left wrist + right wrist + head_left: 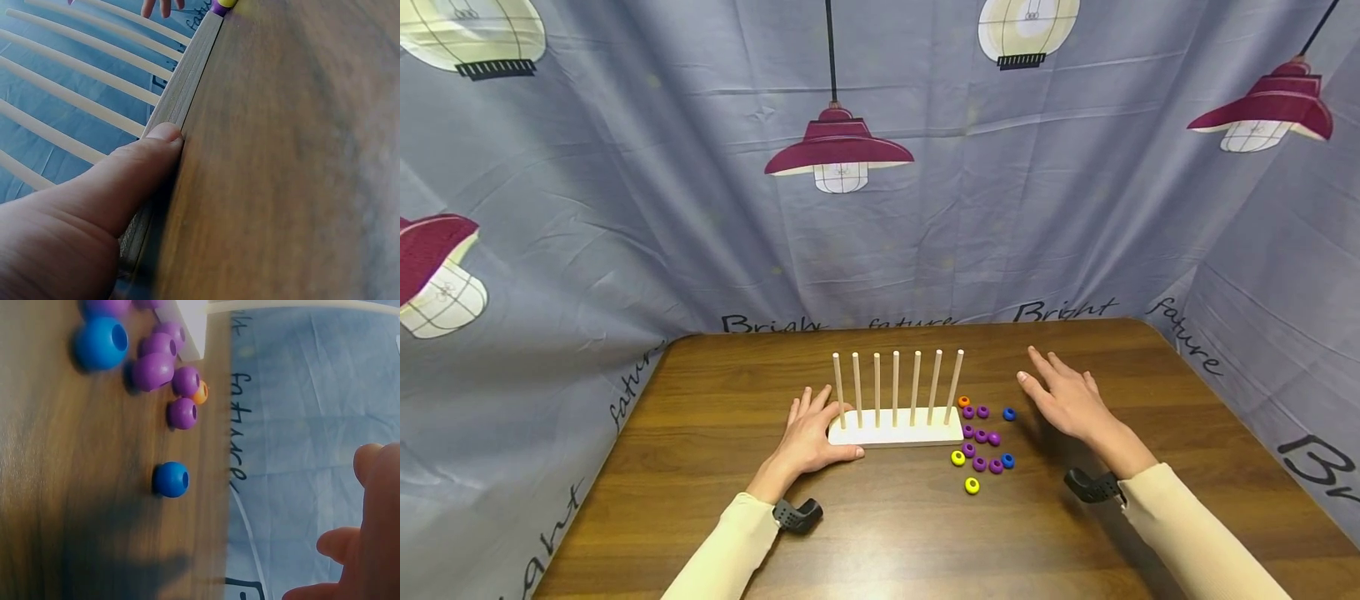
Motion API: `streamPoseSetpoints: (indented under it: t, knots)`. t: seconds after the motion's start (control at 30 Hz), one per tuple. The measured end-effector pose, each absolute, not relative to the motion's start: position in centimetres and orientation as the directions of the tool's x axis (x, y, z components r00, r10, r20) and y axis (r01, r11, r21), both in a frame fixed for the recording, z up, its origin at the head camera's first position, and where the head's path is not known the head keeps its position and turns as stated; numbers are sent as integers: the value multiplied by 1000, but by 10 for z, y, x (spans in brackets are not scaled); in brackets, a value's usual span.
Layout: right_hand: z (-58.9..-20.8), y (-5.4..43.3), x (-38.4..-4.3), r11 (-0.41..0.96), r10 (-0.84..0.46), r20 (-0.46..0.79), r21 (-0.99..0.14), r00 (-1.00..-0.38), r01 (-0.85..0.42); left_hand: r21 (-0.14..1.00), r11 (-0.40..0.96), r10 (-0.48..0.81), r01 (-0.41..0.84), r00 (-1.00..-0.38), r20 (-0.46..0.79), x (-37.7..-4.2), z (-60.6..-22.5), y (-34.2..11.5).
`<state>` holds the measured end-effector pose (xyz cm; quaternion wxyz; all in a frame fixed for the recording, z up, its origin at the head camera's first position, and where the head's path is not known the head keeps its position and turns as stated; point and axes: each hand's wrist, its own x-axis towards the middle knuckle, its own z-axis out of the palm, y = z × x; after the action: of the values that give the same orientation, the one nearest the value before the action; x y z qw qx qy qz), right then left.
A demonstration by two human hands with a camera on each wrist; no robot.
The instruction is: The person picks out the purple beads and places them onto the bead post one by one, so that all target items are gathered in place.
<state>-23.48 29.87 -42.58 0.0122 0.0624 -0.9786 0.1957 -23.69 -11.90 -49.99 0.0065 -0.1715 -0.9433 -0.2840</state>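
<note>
A pale wooden peg stand (895, 435) with several upright bare pegs is on the table. My left hand (805, 442) grips its left end, thumb along the front edge and fingers behind. In the left wrist view the thumb (106, 187) presses against the base's side. Right of the stand lie loose beads: several purple beads (981, 436), two blue beads (172, 479), two yellow beads (972, 486) and an orange bead (964, 402). My right hand (1066, 402) hovers over the table to the right of the beads, fingers spread and holding nothing.
The brown wooden table (880, 533) has a printed grey-blue curtain (880, 250) behind it and along both sides. Each wrist wears a black camera, such as the left wrist camera (799, 517).
</note>
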Motion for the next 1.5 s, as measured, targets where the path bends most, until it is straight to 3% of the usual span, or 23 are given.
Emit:
streamPoseSetpoints:
  t: [0.5,1.03,1.5]
  knots:
    - [-429,298,-228,906,-134,103,-390,-986,-164,532,780,317,329,-941,118,-238,-499,-121]
    - [-456,280,-228,839,-256,255,-420,-932,-345,533,780,322,328,-941,109,-238,-497,-121]
    - [-484,260,-241,827,-209,279,-462,-937,-321,542,775,323,325,-941,102,-236,-500,-120]
